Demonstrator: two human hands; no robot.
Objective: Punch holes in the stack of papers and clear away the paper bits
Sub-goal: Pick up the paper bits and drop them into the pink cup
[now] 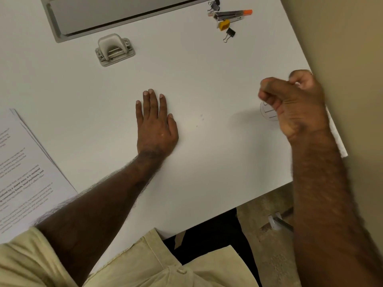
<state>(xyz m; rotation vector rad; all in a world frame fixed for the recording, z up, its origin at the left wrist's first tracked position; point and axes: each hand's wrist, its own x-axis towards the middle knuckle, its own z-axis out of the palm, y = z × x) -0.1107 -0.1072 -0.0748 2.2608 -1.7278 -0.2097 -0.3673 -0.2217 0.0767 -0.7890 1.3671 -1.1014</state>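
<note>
White table: left hand flat, fingers straight; right hand clenched near table's right edge; hole punch beyond left hand.

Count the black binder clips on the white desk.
2 plainly visible: one black binder clip below the yellow sharpener, another at the top edge above the grey stapler. More may lie beyond the frame.

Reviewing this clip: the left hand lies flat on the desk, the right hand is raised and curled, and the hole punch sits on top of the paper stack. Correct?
Not quite. In the head view the hole punch stands on the bare desk, well apart from the paper stack at the left edge. The rest holds: the left hand lies flat, the right hand is raised and curled.
</note>
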